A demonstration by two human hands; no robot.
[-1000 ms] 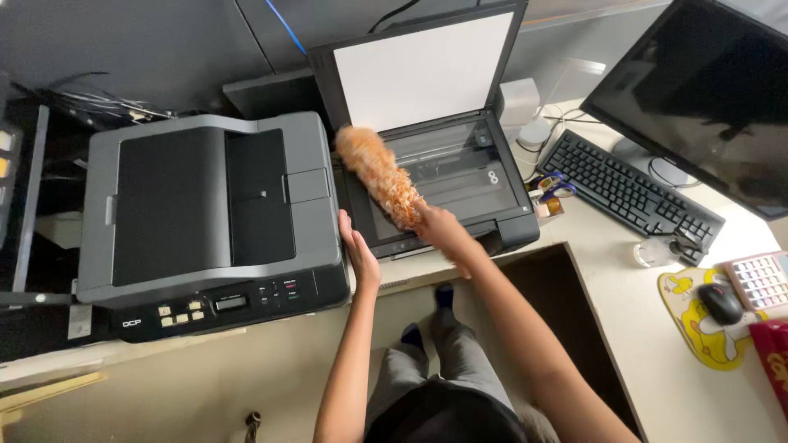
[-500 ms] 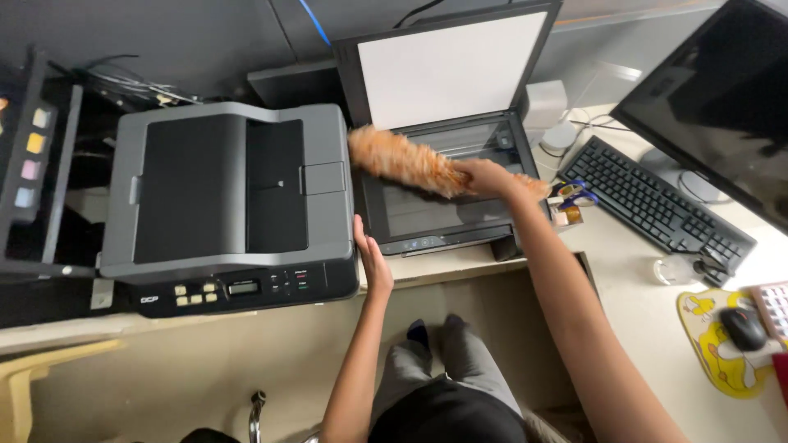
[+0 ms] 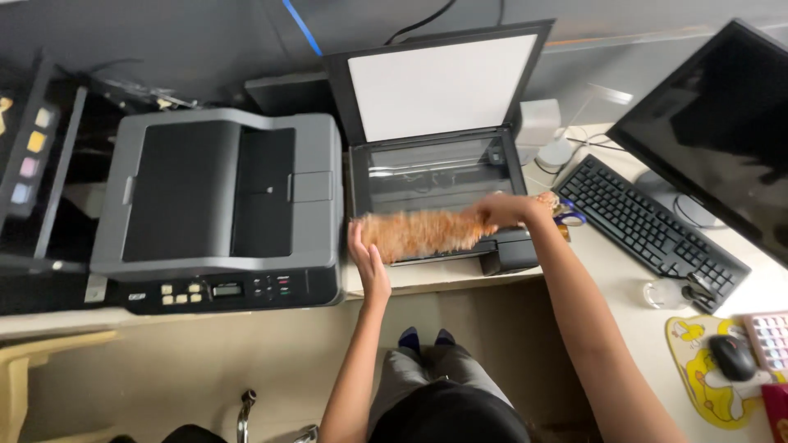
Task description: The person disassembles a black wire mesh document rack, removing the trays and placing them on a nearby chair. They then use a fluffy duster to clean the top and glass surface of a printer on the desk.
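Observation:
My right hand [image 3: 506,208] grips the handle of a fluffy orange duster [image 3: 423,232]. The duster lies sideways across the front part of the glass of a black flatbed scanner [image 3: 439,176], whose lid [image 3: 439,82] stands raised with its white underside showing. My left hand [image 3: 367,261] rests flat, fingers together, on the desk edge in the gap between the scanner and a large grey printer [image 3: 217,209]. The duster's left tip almost touches my left hand.
A black keyboard [image 3: 648,220] and a dark monitor [image 3: 714,131] stand to the right. A black mouse [image 3: 732,357] sits on a yellow mouse pad [image 3: 706,373] at the lower right. Small items and cables lie between scanner and keyboard. My legs show below the desk.
The duster swept from the back left of the scanner glass toward its front edge and turned sideways. My right hand moved right, then nearer. My left hand stayed put.

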